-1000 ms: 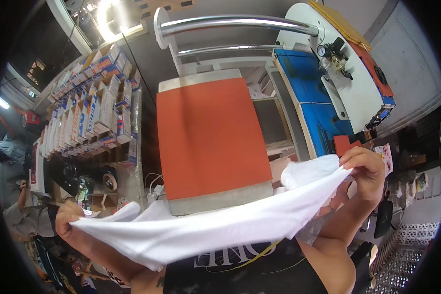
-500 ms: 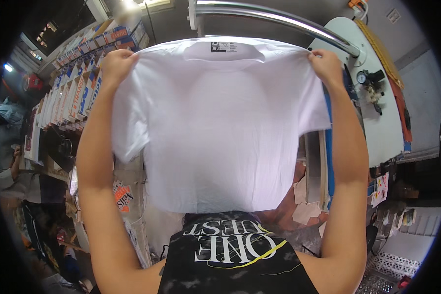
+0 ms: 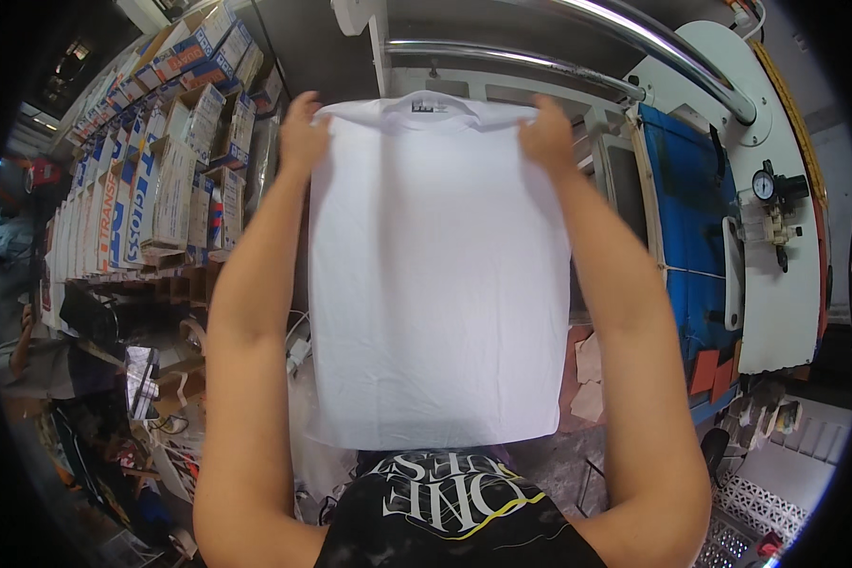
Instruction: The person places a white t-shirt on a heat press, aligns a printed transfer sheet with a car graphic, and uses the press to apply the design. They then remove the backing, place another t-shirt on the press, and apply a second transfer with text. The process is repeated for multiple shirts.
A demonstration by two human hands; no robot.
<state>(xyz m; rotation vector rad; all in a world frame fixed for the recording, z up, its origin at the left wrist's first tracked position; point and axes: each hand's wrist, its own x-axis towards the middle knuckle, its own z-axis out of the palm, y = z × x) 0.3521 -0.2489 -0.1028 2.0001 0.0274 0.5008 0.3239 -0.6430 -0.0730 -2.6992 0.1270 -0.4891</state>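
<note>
A white T-shirt [image 3: 440,284] lies spread flat, collar at the far end, over the heat-press platen, which it fully hides. My left hand [image 3: 303,135] grips the shirt's left shoulder beside the collar. My right hand [image 3: 545,137] grips the right shoulder. Both arms are stretched forward along the shirt's sides. The hem hangs toward my body.
Chrome bars of the heat press [image 3: 577,47] curve across the top. A blue and white machine panel with a pressure gauge [image 3: 765,185] stands at the right. Stacked cardboard boxes [image 3: 161,180] fill shelves at the left. Another person [image 3: 28,350] is at the far left.
The bunched shirt was raised, opened out by the shoulders, then lowered flat over the orange platen, covering it. Both hands moved forward and closer together.
</note>
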